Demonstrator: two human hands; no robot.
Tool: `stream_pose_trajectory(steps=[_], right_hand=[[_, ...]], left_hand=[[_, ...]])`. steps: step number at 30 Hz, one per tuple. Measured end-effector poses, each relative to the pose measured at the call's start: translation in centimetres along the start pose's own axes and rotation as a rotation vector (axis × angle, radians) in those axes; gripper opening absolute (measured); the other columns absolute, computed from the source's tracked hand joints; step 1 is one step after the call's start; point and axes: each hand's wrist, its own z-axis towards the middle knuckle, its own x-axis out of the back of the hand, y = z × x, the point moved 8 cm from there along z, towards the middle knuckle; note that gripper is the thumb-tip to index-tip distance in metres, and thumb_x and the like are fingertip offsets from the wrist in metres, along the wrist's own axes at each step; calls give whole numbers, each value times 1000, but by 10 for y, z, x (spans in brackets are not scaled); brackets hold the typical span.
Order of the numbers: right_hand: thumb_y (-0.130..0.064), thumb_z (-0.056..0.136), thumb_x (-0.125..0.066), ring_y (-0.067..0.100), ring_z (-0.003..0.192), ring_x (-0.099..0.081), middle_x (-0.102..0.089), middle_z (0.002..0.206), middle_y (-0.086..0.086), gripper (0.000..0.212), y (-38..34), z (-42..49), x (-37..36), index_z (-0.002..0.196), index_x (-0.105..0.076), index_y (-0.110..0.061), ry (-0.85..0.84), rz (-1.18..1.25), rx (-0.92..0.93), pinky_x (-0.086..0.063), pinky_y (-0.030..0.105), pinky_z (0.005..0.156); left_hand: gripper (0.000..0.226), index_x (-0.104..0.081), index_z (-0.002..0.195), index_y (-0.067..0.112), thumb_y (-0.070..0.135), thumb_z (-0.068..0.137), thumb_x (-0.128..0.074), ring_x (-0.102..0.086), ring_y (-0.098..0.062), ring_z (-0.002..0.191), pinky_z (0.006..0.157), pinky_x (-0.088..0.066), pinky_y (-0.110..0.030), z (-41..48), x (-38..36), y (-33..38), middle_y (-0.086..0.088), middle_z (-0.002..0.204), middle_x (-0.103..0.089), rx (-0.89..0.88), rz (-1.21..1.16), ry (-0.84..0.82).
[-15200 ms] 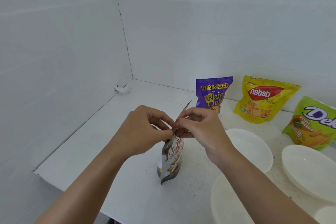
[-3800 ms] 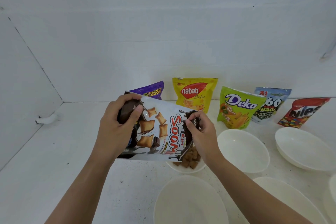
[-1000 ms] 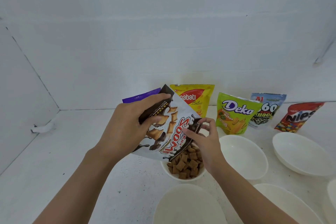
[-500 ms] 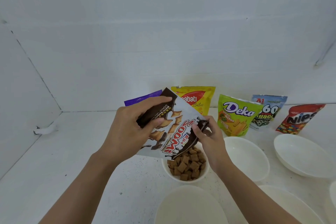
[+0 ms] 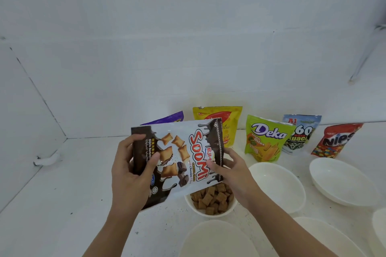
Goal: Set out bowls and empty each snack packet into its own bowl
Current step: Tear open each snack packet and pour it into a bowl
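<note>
I hold a brown and white Soomi packet (image 5: 179, 158) sideways above a small white bowl (image 5: 211, 212) full of brown cereal squares. My left hand (image 5: 130, 171) grips the packet's bottom end. My right hand (image 5: 231, 170) holds its open top edge, just above the bowl. Along the back wall stand a purple packet (image 5: 167, 119), a yellow Nabati packet (image 5: 227, 123), a green Deka packet (image 5: 265, 142), a blue packet (image 5: 301, 131) and a red Nips packet (image 5: 334, 142). The Soomi packet hides most of the purple one.
Empty white bowls sit to the right (image 5: 277, 185) (image 5: 342, 181) and at the front (image 5: 217, 240) (image 5: 328, 238). White walls close the table at the back and the left. A small white fitting (image 5: 47, 159) lies by the left wall.
The packet has swung from a steep pouring tilt to nearly level and lifted a little off the bowl. The bowl has filled with cereal squares since the earliest frames.
</note>
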Motion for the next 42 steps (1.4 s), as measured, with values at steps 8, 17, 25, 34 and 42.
stream_pose_trajectory(steps=[8,17,25,34,42], right_hand=[[-8,86,-74,29,89,-75,-78,97,7,17,-22,-4,6,102,-71,-7,97,-33,128,-60,40,77],[-21,94,-67,22,79,-72,-75,81,2,11,-89,-12,3,84,-68,-17,191,-497,372,-60,42,69],[-31,97,-59,6,76,-69,-72,87,-7,10,-166,-43,-17,95,-65,-24,141,-889,549,-58,37,65],[-37,99,-54,12,84,-66,-70,94,-6,14,-204,-84,15,101,-60,-24,255,-1123,691,-58,35,66],[-26,96,-57,13,82,-61,-64,89,-8,12,-232,-162,100,105,-64,-21,409,-1171,824,-50,31,67]], left_hand=[[64,-42,119,44,0,85,-74,-76,-28,88,72,-63,-46,-20,10,-45,-9,107,-74,265,-214,114],[46,-57,115,23,19,78,-84,-68,-22,100,68,-61,-29,-1,18,-79,0,112,-68,399,33,-64],[53,-53,120,32,42,77,-83,-61,-12,97,69,-44,-15,30,-21,-33,12,110,-63,53,659,-441],[58,-33,136,47,42,90,-68,-54,1,105,74,-44,-7,37,-93,100,12,129,-49,-354,468,-358],[24,-64,115,30,40,95,-54,-61,-17,95,85,-47,-46,-35,-193,184,8,104,-66,-767,596,-488]])
